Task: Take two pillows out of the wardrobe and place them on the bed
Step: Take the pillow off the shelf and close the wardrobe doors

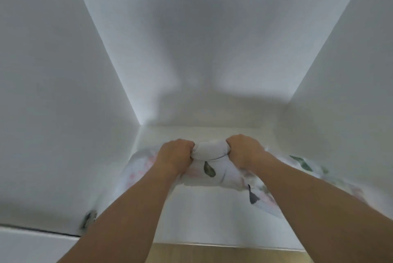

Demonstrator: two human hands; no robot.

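Observation:
A white pillow (214,172) with green leaf and faint pink prints lies on the floor of a white wardrobe compartment (202,220). My left hand (175,153) and my right hand (244,149) are side by side, each clenched on a bunched fold of the pillow's cover at its far edge. Both forearms reach in from below and hide parts of the pillow. Its left and right ends spread out past my arms. Only this one pillow shows; the bed is out of view.
White side walls (63,92) and a white back panel (202,39) enclose the compartment. A hinge (89,219) sits on the left wall near the front edge. Wooden flooring (212,255) shows below the wardrobe's front lip.

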